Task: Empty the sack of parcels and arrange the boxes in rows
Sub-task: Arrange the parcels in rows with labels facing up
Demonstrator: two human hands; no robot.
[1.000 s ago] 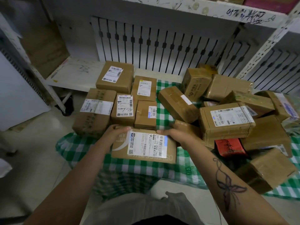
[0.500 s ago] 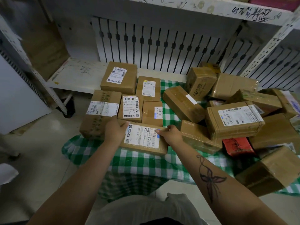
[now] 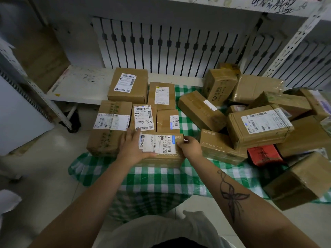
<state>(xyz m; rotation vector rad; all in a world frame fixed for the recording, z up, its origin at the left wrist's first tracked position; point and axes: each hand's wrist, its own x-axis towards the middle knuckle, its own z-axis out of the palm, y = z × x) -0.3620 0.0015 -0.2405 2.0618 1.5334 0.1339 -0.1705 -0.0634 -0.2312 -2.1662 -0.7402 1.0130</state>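
A flat brown box with a white label (image 3: 159, 144) lies on the green checked sack (image 3: 161, 178), in front of a row of labelled boxes (image 3: 143, 117). My left hand (image 3: 132, 147) lies flat on the box's left part with its fingers straight. My right hand (image 3: 190, 147) grips the box's right end with curled fingers. Behind that row stand two more boxes (image 3: 128, 85). A loose heap of brown boxes (image 3: 259, 124) covers the sack's right side, with a "CENSTO" box (image 3: 218, 147) nearest my right hand.
A red box (image 3: 263, 154) lies among the heap. A large brown box (image 3: 300, 181) sits at the sack's front right edge. A white low shelf (image 3: 78, 83) and a slatted white panel (image 3: 170, 43) stand behind. Pale floor (image 3: 44, 167) extends to the left.
Both hands carried the labelled box forward and down onto the sack, against the front row. My left hand shifted from the box's left end to lie flat on top.
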